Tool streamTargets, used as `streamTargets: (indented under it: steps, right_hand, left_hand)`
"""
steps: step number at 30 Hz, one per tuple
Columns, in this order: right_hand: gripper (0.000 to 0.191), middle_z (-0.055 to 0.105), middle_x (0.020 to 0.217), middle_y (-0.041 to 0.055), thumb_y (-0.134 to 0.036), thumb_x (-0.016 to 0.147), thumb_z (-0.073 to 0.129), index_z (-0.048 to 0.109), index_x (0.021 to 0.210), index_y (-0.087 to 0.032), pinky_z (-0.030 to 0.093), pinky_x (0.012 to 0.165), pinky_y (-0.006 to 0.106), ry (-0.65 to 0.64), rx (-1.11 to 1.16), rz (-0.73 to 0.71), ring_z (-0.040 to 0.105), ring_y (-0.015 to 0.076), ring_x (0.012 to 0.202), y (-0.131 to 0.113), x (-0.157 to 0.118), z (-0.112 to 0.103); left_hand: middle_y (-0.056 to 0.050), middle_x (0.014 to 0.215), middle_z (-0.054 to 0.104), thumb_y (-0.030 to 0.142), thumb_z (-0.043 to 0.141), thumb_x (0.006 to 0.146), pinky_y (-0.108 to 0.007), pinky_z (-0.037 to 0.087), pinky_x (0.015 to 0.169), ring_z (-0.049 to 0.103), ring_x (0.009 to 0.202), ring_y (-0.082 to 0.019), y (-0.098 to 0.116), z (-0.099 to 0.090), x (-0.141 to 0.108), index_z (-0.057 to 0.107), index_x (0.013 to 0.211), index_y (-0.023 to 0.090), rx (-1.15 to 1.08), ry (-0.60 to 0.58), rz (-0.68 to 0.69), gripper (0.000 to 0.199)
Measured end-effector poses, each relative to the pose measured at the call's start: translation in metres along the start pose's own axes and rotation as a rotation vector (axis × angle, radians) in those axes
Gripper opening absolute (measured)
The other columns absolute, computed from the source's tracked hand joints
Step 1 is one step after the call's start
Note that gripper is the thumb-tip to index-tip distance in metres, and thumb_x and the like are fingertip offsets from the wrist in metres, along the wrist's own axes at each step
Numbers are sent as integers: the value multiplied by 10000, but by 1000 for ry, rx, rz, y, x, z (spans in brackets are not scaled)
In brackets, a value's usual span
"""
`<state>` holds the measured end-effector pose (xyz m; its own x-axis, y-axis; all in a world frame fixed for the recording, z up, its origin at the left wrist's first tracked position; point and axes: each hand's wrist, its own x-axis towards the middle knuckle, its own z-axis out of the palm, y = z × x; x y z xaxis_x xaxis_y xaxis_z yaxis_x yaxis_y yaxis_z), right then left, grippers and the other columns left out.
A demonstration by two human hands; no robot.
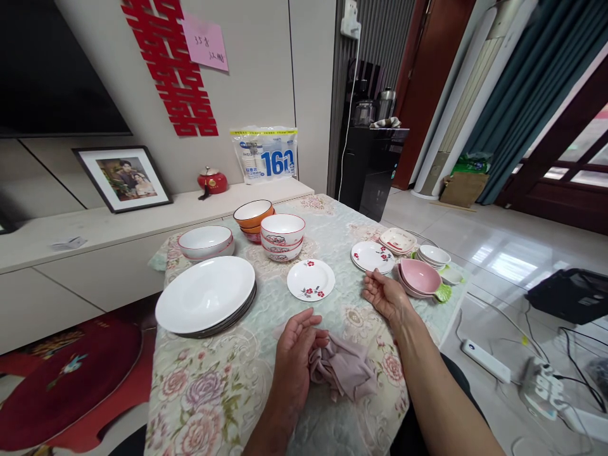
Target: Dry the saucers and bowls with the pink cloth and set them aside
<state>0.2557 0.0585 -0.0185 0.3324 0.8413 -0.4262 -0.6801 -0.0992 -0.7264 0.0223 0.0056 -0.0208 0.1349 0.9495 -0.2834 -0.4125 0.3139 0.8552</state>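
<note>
My left hand (299, 345) is loosely curled with nothing in it, beside a crumpled mauve cloth (342, 367) on the table. Its thumb side comes up against the cloth; whether they touch I cannot tell. In front of it, a small white plate with red flowers (310, 280) lies flat by itself. My right hand (386, 296) is palm up, its fingers slightly bent and empty. The fingertips are at the near edge of a small stack of matching flowered plates (373, 257). Right of that hand sit nested pink bowls (420, 277) with a green leaf-shaped handle.
Large white plates (205, 294) are stacked at left, with white bowls (206, 240) behind. Red-rimmed bowls (283, 229) and orange bowls (253, 214) stand at the back. Small white bowls (434, 255) and a squarish dish (398, 240) are near the right edge of the floral tablecloth (204, 392).
</note>
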Motion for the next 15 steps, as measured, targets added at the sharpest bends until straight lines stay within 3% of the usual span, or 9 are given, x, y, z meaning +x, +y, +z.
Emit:
streamTargets:
  steps: [6, 11, 15]
  right_hand:
    - [206, 634, 565, 0, -116, 955, 456, 599, 810, -141, 495, 468, 193, 39, -10, -46, 550, 78, 420, 2, -2, 2]
    - [23, 610, 580, -20, -112, 793, 630, 630, 808, -129, 458, 442, 201, -60, -133, -122, 491, 68, 411, 11, -10, 10]
    - [164, 615, 627, -30, -186, 681, 716, 645, 819, -133, 425, 440, 199, -121, -316, -222, 484, 63, 431, 26, -15, 22]
  left_hand:
    - [-106, 1048, 681, 346, 760, 662, -294, 514, 678, 667, 716, -159, 1, 0, -1, 642, 1056, 153, 2, 4, 4, 454]
    - [-111, 1039, 679, 340, 753, 663, -291, 515, 680, 667, 715, -159, 1, 0, 0, 647, 1047, 147, 7, 3, 5, 443]
    - [-117, 1027, 668, 301, 736, 659, -288, 520, 670, 665, 699, -154, 1, 1, 1, 633, 1047, 131, -8, 14, 6, 436]
